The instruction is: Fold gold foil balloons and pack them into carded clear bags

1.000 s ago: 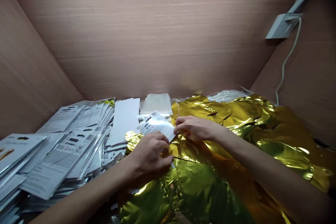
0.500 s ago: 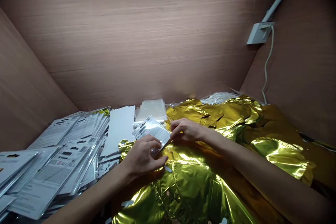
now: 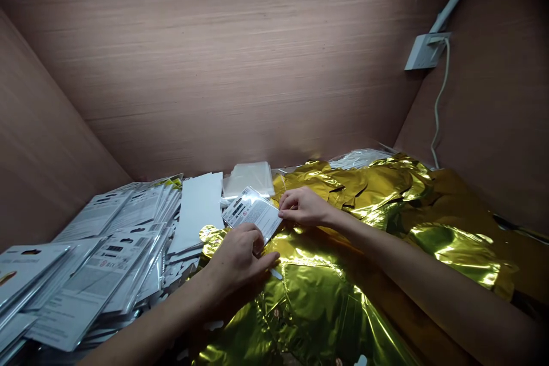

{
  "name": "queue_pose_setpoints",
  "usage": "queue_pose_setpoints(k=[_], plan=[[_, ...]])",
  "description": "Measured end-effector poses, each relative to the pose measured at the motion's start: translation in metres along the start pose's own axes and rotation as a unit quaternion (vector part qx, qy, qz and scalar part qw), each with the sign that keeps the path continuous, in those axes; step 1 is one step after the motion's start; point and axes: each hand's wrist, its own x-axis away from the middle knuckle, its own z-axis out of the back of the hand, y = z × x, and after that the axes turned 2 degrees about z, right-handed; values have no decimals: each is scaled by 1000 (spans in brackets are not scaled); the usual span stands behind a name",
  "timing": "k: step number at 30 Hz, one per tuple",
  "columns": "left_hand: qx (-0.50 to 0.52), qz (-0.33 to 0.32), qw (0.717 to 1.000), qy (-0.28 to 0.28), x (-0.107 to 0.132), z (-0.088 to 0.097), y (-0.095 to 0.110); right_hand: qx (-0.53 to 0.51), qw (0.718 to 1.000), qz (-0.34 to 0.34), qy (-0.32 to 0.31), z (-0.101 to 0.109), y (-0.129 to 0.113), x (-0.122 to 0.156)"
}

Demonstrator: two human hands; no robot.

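Observation:
A small clear packet with a white printed card (image 3: 253, 213) lies on a heap of gold foil balloons (image 3: 343, 291). My left hand (image 3: 238, 260) rests on the foil with its fingers curled at the packet's near edge. My right hand (image 3: 302, 207) pinches the packet's right edge, fingers closed. Both forearms reach in from the bottom of the view across the foil.
Several stacks of packaged white cards (image 3: 98, 257) fill the left side. Plain white cards (image 3: 198, 211) and a pile of clear bags (image 3: 249, 177) lie behind the packet. Wooden walls enclose the space; a white socket box (image 3: 425, 51) with a cable hangs at upper right.
The packet and both hands have shifted only slightly on the foil; my left fingers moved closer along the packet's near edge. The view tilted a little.

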Motion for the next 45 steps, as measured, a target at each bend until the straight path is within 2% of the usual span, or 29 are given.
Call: queue_pose_setpoints(k=[8,13,20,23,25,27,30,33,36,39,42,45], plan=[[63,-7,998,15,-7,-2,-16,-29,994,-104,37,-6,-3,0],[99,10,995,6,-12,-1,-29,-101,972,-201,62,-12,-6,0],[165,66,984,-20,-11,-6,-40,-241,924,-291,58,-15,-8,7],[203,106,973,-36,-12,-8,-46,-343,878,-329,54,-18,-2,10],[219,107,968,-60,-13,-5,-50,-400,848,-346,41,-20,2,12],[231,90,964,-94,-12,2,-52,-421,837,-348,29,-21,4,14],[233,50,960,-144,-10,15,-49,-403,851,-335,33,-18,5,14],[208,19,966,-151,-7,25,-40,-372,873,-315,26,-14,0,10],[188,22,975,-119,-6,24,-28,-369,876,-311,24,-9,-6,6],[176,48,981,-62,-7,15,-22,-377,876,-300,31,-8,-11,4],[166,76,983,-5,-8,2,-28,-382,883,-268,44,-9,-14,4],[168,100,981,8,-10,-9,-40,-358,897,-256,33,-13,-11,5]])
